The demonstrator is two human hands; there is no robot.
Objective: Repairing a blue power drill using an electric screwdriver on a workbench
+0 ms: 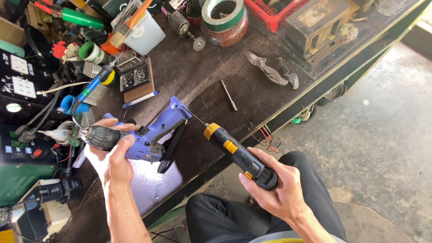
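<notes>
At your far left, a black panel carries two white rectangular labels, one above the other. Below them sits a round pale green indicator. Lower down, a row of small blue and red buttons.

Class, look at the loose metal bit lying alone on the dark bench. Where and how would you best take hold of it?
Pinch the bit across its thin shaft near the middle, coming straight down from above. It lies flat on the bench with bare wood on both long sides, so fingertips fit either side. Both hands are busy: the left hand grips the purple drill, the right hand the screwdriver.
</notes>
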